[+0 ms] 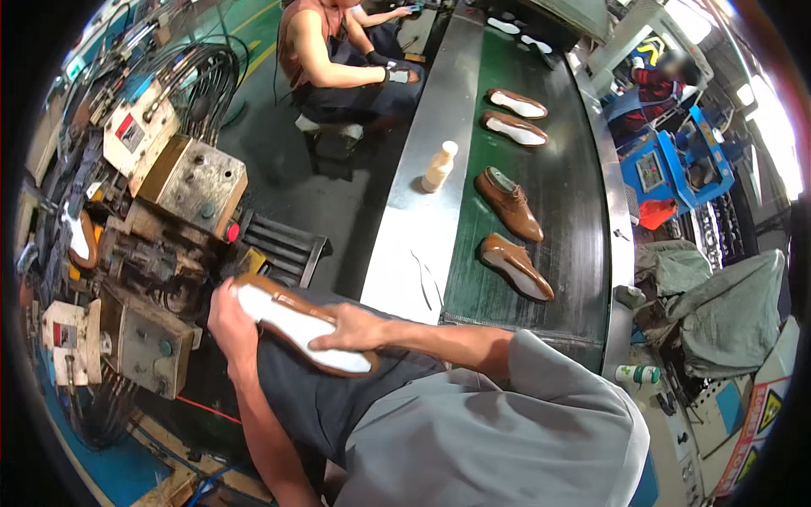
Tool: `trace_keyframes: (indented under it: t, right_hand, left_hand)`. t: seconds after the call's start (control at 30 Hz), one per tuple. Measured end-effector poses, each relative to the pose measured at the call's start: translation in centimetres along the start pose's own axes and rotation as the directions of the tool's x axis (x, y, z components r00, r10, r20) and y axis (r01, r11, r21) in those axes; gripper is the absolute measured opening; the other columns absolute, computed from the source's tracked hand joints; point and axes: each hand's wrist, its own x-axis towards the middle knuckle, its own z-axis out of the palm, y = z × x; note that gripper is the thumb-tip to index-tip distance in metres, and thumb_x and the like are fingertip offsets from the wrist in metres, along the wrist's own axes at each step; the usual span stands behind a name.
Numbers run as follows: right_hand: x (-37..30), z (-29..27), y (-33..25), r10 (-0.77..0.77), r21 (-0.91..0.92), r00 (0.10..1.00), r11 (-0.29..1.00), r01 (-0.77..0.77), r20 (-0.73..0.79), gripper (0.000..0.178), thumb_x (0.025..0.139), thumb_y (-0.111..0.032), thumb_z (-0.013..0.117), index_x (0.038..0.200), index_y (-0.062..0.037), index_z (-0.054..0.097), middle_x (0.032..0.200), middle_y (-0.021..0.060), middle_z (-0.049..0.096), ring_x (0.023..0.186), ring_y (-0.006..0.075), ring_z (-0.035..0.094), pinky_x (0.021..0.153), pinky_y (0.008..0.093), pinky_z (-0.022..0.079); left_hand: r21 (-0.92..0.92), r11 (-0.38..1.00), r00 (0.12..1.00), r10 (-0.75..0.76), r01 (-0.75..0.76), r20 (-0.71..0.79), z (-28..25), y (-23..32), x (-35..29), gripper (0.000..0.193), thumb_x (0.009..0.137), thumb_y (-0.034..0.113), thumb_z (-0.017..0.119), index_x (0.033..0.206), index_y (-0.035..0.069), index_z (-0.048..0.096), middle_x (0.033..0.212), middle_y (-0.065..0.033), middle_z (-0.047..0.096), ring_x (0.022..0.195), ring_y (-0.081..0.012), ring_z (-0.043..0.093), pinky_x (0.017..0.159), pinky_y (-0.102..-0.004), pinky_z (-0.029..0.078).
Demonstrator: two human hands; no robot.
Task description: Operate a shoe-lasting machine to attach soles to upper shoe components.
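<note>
1. The brown shoe is in front of your body, over your dark-covered lap, with its white underside facing up; whether it rests on your leg is hard to tell.
2. Both your hands are clamped on it, so the step in hand looks like holding and handling the shoe, sole up.
3. The next move, as I judge it, calls for a steady two-ended grip, with any turn of the shoe made by both wrists together.
4. Your left hand wraps the end nearer the machine, its forearm rising steeply from the lower edge.
5. Your right hand grips nearer the other end, thumb laid across the white underside; its fingers are mostly hidden on the far side.
6. Your right forearm reaches in almost level from the grey sleeve, well apart from the brown shoes on the conveyor belt.
</note>
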Motion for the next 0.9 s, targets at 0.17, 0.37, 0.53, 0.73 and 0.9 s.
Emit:
trace_keyframes:
  t: [0.17,0.37,0.53,0.73,0.9]
  right_hand:
    - [1.5,1.4,-0.5,0.002,-0.086,0.99,0.996,0.01,0.138,0.094,0.089,-0.057,0.082,0.156,0.0021,0.054,0.136,0.0307,0.069,0.131,0.0417,0.065,0.113,0.0449,0.051]
    - [7.3,3.1,-0.3,-0.514,-0.261,0.849,0.843,0.471,-0.126,0.115,0.09,-0.041,0.082,0.174,-0.0033,0.014,0.161,0.0336,0.046,0.151,0.0461,0.047,0.125,0.0451,0.038]
    - [9.0,1.8,-1.8,-0.244,-0.008,0.965,0.969,0.246,0.097,0.113,0.088,-0.036,0.084,0.175,-0.0075,0.017,0.155,0.0288,0.055,0.142,0.0396,0.058,0.118,0.0422,0.046]
    - [10.9,2.5,1.6,-0.312,0.324,0.949,0.904,0.279,0.054,0.081,0.11,-0.05,0.062,0.17,-0.0044,0.034,0.177,0.0151,0.034,0.164,0.0302,0.029,0.135,0.0412,0.024]
    - [9.9,1.3,0.0,-0.023,0.641,0.991,0.764,-0.07,0.135,0.069,0.118,-0.054,0.039,0.168,-0.0065,0.039,0.164,0.0137,0.049,0.148,0.0246,0.047,0.126,0.0402,0.038]
  left_hand:
    - [-0.041,0.99,0.991,-0.136,0.135,-0.02,-1.0,-2.4,-3.9,0.028,0.11,0.007,0.054,0.129,-0.007,0.069,0.12,-0.0268,0.073,0.109,-0.0466,0.071,0.094,-0.05,0.056]
    - [-0.225,0.885,0.91,-0.415,0.408,0.014,2.0,-0.7,-5.3,0.036,0.111,0.01,0.055,0.14,-0.008,0.066,0.135,-0.0261,0.073,0.121,-0.0411,0.071,0.105,-0.0462,0.055]
    - [-0.381,0.769,0.858,-0.446,0.513,0.256,2.1,-3.8,-6.5,0.045,0.111,0.008,0.051,0.154,-0.006,0.055,0.149,-0.0225,0.065,0.134,-0.0327,0.065,0.114,-0.0432,0.05]
    - [-0.733,-0.59,0.745,-0.309,0.337,0.591,6.3,-4.7,-10.8,0.068,0.115,0.044,0.053,0.169,0.008,0.034,0.171,-0.0129,0.041,0.156,-0.0319,0.042,0.131,-0.0497,0.031]
    - [-0.858,-0.282,0.686,-0.517,0.429,0.513,8.8,-2.1,-9.9,0.07,0.117,0.054,0.04,0.169,0.008,0.035,0.17,-0.0115,0.042,0.156,-0.0275,0.041,0.13,-0.0456,0.032]
